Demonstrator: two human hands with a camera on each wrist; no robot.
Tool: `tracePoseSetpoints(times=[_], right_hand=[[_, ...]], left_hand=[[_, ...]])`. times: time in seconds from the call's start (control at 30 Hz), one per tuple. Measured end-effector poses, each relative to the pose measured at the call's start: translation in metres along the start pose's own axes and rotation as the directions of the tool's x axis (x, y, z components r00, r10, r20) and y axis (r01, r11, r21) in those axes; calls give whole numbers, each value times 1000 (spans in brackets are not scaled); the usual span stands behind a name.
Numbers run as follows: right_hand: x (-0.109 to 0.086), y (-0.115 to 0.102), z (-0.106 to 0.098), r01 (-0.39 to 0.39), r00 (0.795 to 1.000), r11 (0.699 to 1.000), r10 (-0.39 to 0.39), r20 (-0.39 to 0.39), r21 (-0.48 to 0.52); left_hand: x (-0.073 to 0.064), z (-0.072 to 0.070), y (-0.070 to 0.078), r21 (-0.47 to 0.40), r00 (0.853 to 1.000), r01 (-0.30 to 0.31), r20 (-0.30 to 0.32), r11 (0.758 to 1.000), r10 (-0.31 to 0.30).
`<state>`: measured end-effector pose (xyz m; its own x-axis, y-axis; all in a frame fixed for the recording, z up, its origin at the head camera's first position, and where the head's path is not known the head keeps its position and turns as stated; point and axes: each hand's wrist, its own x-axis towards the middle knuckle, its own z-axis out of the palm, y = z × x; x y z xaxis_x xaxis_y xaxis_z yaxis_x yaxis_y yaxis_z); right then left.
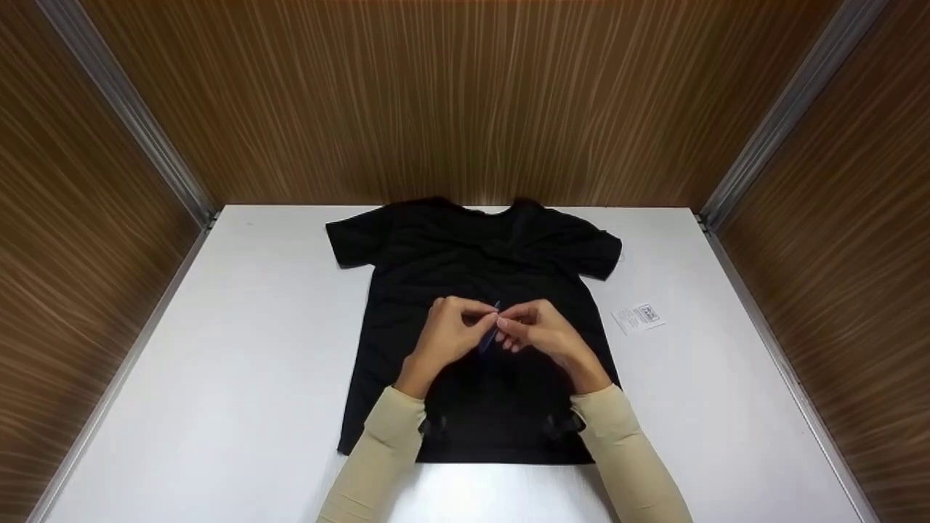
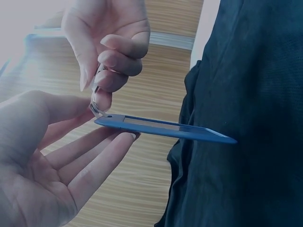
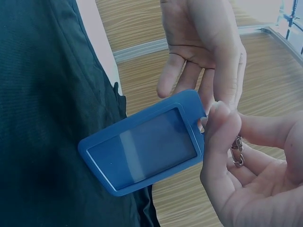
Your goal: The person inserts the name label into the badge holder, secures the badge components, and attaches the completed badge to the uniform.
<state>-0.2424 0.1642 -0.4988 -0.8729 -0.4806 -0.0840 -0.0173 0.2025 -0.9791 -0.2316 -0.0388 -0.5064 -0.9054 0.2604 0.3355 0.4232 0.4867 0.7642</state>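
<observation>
Above a black T-shirt (image 1: 472, 254), my two hands meet at the fingertips. Between them is a blue plastic key tag (image 3: 156, 142) with a clear window and a small metal chain (image 3: 237, 152) at its holed end. My left hand (image 1: 445, 335) pinches that end near the metal ring (image 2: 96, 110), with other fingers under the tag in the left wrist view. My right hand (image 1: 548, 335) pinches the metal fitting at the same end; the chain hangs inside its curled fingers. Fingertips partly hide the exact point of grip. The tag's far end points away from the hands, over the shirt.
The shirt lies spread on a white table (image 1: 269, 349), sleeves out and neck toward the back. A white printed label (image 1: 639, 318) lies to its right. Wood-grain panels (image 1: 465, 102) with metal edge rails (image 1: 138, 109) enclose the back and both sides.
</observation>
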Motion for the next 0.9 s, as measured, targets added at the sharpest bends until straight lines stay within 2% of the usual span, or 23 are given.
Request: tracePoseSetpoints(times=[0.3, 0.63, 0.9], right_hand=[[0, 3, 1, 42, 999, 996, -41, 7, -81], [2, 5, 4, 69, 997, 995, -70, -17, -72], [4, 5, 6, 57, 998, 992, -60, -20, -112]], left_hand=[[0, 0, 0, -5, 1000, -11, -3, 1000, 11], [0, 0, 1, -14, 999, -32, -9, 999, 32], [0, 1, 2, -20, 1000, 4, -16, 1000, -4]])
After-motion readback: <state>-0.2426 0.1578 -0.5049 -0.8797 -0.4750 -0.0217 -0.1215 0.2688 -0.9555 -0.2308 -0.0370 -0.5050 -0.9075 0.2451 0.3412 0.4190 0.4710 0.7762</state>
